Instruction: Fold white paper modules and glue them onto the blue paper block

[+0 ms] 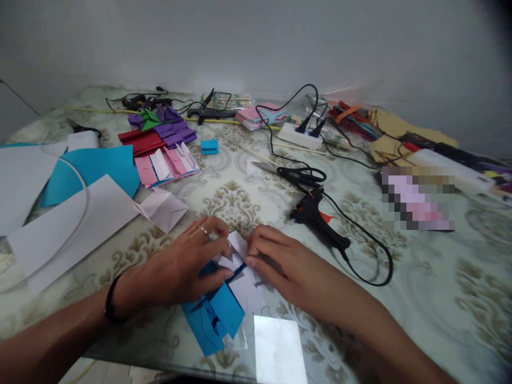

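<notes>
My left hand is closed on the left side of a folded blue and white paper piece, fingers curled over its white flap. From the other side my right hand pinches the same paper. The blue sheet under my left hand reaches toward the table's front edge, with cut or folded openings in it. White paper lies beneath, partly hidden by my fingers. Close by, a white paper rectangle rests flat. To the right of my hands lie a black glue gun and black-handled scissors.
Large white paper and blue sheets spread over the left side. Folded pink and white paper, red paper and purple paper sit farther back. Cords run from a white power strip. A phone-like blurred item lies right.
</notes>
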`<state>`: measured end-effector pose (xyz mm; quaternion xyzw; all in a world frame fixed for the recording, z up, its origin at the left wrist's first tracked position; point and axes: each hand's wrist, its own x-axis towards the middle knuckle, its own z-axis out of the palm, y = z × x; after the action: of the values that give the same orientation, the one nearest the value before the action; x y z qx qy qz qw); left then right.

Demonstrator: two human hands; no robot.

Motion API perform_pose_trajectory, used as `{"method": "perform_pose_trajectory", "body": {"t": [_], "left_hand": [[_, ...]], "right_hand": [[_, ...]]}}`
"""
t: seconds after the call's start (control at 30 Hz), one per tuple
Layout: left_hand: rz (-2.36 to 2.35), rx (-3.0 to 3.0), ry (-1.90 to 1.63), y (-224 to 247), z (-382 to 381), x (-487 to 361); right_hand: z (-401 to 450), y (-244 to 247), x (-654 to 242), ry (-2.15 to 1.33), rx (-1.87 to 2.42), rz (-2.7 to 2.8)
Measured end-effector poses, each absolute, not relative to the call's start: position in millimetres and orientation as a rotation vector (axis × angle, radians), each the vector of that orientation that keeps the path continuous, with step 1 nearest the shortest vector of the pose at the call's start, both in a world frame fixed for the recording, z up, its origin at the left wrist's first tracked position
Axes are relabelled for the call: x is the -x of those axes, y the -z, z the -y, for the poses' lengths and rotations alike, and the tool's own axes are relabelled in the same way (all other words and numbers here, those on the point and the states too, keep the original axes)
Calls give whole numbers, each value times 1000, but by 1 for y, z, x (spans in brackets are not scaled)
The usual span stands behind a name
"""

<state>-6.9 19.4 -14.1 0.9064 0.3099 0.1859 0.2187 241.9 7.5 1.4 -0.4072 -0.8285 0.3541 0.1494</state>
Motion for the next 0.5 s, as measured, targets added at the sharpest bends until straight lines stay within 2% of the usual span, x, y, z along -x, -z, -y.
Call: {"method": "perform_pose_trajectory", "body": {"t": [0.5], "left_hand": [[-1001, -2377, -539, 11, -19, 10]], "right_hand": [[-7, -3, -242, -1007, 1153, 2287]]}}
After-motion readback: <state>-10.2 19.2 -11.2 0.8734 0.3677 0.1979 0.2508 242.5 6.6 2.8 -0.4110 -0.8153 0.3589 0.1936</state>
